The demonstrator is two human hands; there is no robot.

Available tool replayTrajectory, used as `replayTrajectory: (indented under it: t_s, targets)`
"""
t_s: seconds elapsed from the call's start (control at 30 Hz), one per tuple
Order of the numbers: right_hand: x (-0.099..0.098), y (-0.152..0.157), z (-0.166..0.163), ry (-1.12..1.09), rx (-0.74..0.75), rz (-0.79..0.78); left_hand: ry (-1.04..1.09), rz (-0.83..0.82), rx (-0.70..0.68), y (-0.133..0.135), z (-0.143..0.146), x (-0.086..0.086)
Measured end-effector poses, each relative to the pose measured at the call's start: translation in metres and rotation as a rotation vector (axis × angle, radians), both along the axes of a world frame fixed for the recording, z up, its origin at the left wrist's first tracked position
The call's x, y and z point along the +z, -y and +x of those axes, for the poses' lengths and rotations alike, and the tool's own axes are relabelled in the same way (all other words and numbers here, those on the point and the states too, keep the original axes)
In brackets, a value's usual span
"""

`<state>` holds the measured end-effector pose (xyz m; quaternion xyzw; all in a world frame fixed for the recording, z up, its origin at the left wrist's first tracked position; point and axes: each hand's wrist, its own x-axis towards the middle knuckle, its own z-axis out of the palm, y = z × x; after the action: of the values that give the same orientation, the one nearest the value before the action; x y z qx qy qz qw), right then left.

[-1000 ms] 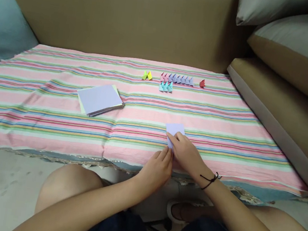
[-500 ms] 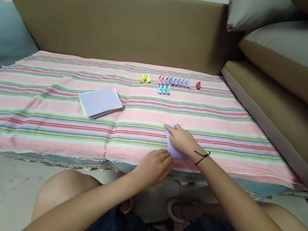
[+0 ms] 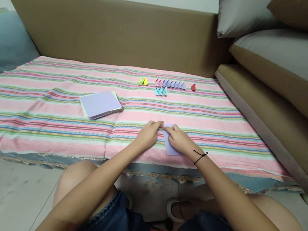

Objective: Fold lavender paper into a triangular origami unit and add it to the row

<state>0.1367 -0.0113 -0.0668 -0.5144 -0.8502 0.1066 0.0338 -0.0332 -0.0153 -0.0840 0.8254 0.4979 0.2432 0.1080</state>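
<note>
1. Purple paper (image 3: 169, 147) is down on the striped cloth (image 3: 126, 150), close to the front edge and pretty much between the person's knees.
2. Right hand (image 3: 180, 138) is on top of it, covering a good chunk, with the index finger stuck out toward the far left corner. Can't tell from here if it's pinching anything or just resting on the sheet.
3. Left hand (image 3: 149, 133) is at that same corner, fingertips right up by the right index finger. Fingers are bent, but honestly can't tell if they've got hold of the paper.
4. There's a thin black cord (image 3: 199, 158) tied round the right wrist, btw.
5. Off to the left sits a stack of paper (image 3: 100, 104), purple sheet on top, a bit messy.
6. Further back: little folded bits! A yellowish pair (image 3: 146, 81), a pink-and-purple row (image 3: 172, 84), three light blue ones (image 3: 161, 91) just in front, and a red one (image 3: 193, 87) off right.
7. Big cushions (image 3: 286, 57) piled on the right side.
</note>
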Motion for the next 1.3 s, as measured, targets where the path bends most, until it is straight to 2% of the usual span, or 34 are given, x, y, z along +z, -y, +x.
replayTrajectory:
  t_s: [0.23,0.5,0.6,0.77,0.87,0.97,1.03,1.1,1.2,1.3]
  targets:
    - [0.001,0.014,0.004,-0.063,0.033,0.001,-0.088,-0.005,0.036,0.003,0.007,0.0]
    - [-0.004,0.076,0.013,-0.126,0.079,0.042,-0.117,0.002,0.038,0.002,0.007,0.001]
    - [-0.01,0.096,0.015,-0.165,0.048,0.029,-0.116,0.011,0.035,0.002,0.007,0.001]
    - [-0.021,0.118,0.016,-0.207,0.0,0.016,-0.119,0.017,0.03,0.003,0.006,0.001]
    - [-0.02,0.124,0.02,-0.313,0.002,-0.003,-0.124,0.016,0.027,0.004,0.006,0.003]
    - [-0.013,0.118,0.029,-0.5,-0.056,0.033,-0.127,0.017,0.016,0.008,0.006,0.004]
    - [-0.009,0.104,0.037,-0.615,-0.239,0.084,-0.136,0.016,-0.009,0.012,0.007,0.004]
    - [-0.009,0.086,0.044,-0.734,-0.452,-0.006,-0.153,-0.005,-0.04,0.016,0.007,0.004]
    - [-0.015,0.056,0.049,-0.799,-0.488,-0.117,-0.172,-0.068,-0.071,0.019,0.007,0.005]
    - [-0.016,0.032,0.048,-0.854,-0.446,-0.233,-0.133,-0.113,-0.078,0.019,0.006,0.006]
